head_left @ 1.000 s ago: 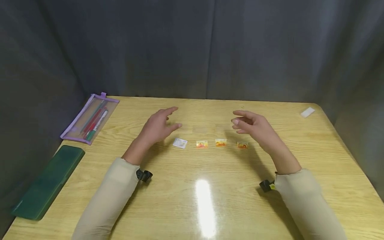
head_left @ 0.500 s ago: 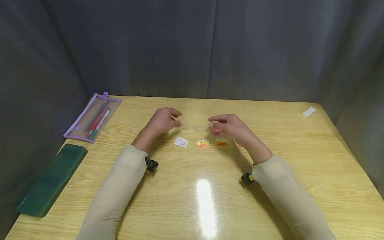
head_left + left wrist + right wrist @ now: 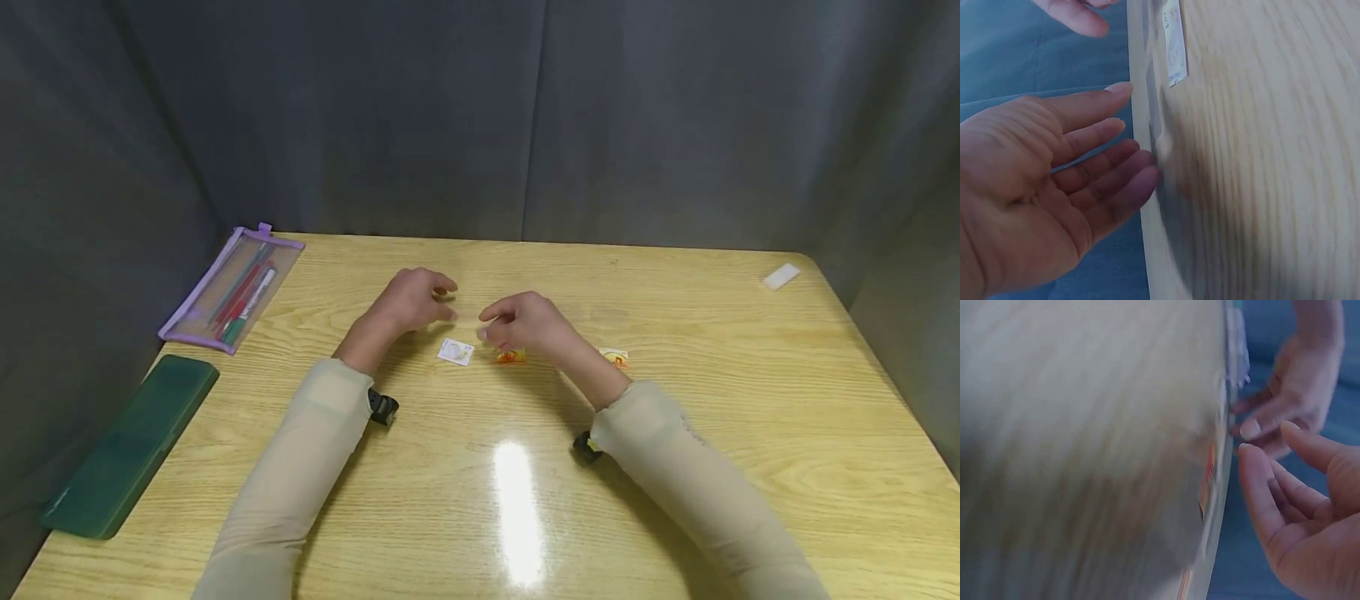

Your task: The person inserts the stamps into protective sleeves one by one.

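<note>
In the head view a row of small postage-stamp-like pieces lies on the wooden table. The leftmost is a pale stamp [image 3: 455, 352], and beside it lies a yellow-orange stamp [image 3: 511, 357], partly covered by my right hand [image 3: 528, 323]. Another yellow-orange stamp [image 3: 613, 358] lies to the right of that forearm; the one between is hidden. My left hand [image 3: 412, 302] hovers behind the pale stamp, fingers relaxed and holding nothing. Thumb and fingers of the right hand are loosely bent and apart, with nothing seen between them. Behind the row a faint clear rectangle [image 3: 609, 315] shows on the table.
A purple-edged mesh pouch [image 3: 232, 287] with pens lies at the far left, a dark green case [image 3: 131, 450] in front of it. A small white block [image 3: 782, 277] sits near the far right corner. Dark curtains [image 3: 450, 117] hang behind the table [image 3: 420, 500].
My right hand has swept left across the row, from above the rightmost stamp to beside the left hand. The left hand has shifted slightly to the right.
</note>
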The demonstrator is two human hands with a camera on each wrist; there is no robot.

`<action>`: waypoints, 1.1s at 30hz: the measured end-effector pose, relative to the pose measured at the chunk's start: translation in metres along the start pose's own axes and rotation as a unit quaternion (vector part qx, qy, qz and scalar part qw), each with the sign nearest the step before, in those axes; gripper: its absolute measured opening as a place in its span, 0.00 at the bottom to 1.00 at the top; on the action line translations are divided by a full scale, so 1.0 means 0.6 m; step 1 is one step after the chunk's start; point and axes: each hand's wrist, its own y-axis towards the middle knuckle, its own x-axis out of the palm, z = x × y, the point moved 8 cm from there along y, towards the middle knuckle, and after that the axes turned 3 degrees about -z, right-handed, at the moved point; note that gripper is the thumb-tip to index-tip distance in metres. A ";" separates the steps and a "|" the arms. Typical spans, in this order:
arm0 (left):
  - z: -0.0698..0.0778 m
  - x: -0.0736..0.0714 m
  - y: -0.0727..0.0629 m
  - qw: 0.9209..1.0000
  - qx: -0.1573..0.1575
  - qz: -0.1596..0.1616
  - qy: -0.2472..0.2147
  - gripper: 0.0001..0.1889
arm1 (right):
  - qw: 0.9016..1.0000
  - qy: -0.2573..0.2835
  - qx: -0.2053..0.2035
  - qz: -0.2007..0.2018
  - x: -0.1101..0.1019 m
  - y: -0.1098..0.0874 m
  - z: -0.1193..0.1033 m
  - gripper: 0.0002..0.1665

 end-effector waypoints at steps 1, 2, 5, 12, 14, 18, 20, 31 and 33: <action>0.001 0.001 0.001 1.000 0.001 -0.003 0.010 0.26 | 1.000 -0.026 -0.007 -0.001 0.006 0.001 -0.004 0.23; 0.001 0.002 0.003 1.000 0.001 -0.005 0.015 0.26 | 0.998 -0.059 -0.015 -0.001 0.013 0.003 -0.009 0.22; 0.002 0.006 0.005 0.999 0.006 -0.008 0.036 0.26 | 0.988 -0.149 -0.039 0.005 0.030 0.005 -0.023 0.20; 0.001 0.010 0.008 0.998 -0.002 -0.004 0.055 0.23 | 0.961 -0.265 -0.074 0.020 0.058 0.012 -0.048 0.10; 0.003 0.009 0.009 0.998 -0.001 -0.003 0.061 0.22 | 0.956 -0.284 -0.073 0.016 0.066 0.014 -0.052 0.10; 0.008 0.010 0.009 0.998 -0.001 -0.010 0.066 0.20 | 0.942 -0.327 -0.069 0.018 0.075 0.019 -0.060 0.10; 0.008 0.010 0.009 0.998 -0.006 -0.013 0.067 0.19 | 0.939 -0.338 -0.061 0.015 0.076 0.022 -0.061 0.08; 0.002 0.011 0.012 0.998 0.000 0.003 0.060 0.05 | 0.951 -0.306 -0.041 -0.002 0.066 0.032 -0.051 0.05; 0.000 0.010 0.011 0.998 0.002 0.001 0.055 0.04 | 0.951 -0.305 -0.052 -0.002 0.063 0.031 -0.053 0.04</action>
